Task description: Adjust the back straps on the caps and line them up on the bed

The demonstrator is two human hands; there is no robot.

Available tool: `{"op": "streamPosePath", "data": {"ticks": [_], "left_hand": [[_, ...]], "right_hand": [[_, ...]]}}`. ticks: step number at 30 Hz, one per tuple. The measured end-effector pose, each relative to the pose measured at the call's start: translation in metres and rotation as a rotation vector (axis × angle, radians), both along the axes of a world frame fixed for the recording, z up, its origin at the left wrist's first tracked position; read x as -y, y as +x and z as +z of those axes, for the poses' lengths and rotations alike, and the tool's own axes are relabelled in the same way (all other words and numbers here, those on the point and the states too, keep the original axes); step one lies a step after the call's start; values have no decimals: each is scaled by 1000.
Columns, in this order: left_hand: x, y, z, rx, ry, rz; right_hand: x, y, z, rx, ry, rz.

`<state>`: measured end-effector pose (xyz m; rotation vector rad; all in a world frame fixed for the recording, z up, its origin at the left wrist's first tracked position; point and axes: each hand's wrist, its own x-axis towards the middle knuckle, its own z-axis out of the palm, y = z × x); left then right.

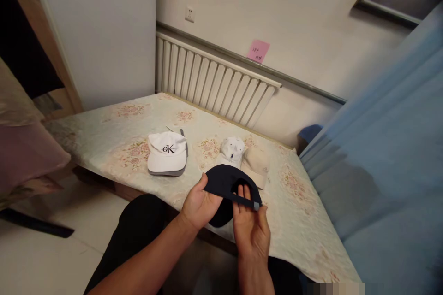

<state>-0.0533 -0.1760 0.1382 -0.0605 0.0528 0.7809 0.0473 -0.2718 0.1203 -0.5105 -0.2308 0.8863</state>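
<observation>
A dark navy cap [221,181] is held up in front of me, its back opening and strap toward my right side. My left hand [200,203] grips its left edge between thumb and fingers. At the strap, my right hand [252,226] holds the right end, some fingertips showing through the back opening. Behind the navy cap, a white cap with a small dark logo [232,150] and a beige cap [256,163] lie side by side. To the left sits a white cap with black letters [167,152], stacked on a grey cap [173,173].
The caps lie on a bed with a floral cover [114,133]. Behind it are a white radiator [214,83] and a wall with a pink note [258,51]. A blue curtain [387,161] hangs at the right; pink cloth [31,156] is at the left.
</observation>
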Motion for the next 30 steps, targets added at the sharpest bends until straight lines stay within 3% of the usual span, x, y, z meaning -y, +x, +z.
{"op": "streamPosePath", "data": {"ticks": [4,10,17,24,27,30], "left_hand": [[17,9,2,-2,86,-56],[32,16,2,-32,171,-130],[13,8,-5,-61,74,-36],[3,5,-6,-80,8,41],[12,10,-7,-84,35,-5],[23,14,-9,-64,72,-131]], "right_hand": [[-9,-22,2,168,-16,55],[-20,-29,6,146,-244,-157],[-20,-14,-2,135,-172,-137],[-16,-10,5,145,-102,-137],[-17,-21,2,154,-81,-127],[-18,-33,-7,134,-207,-135]]}}
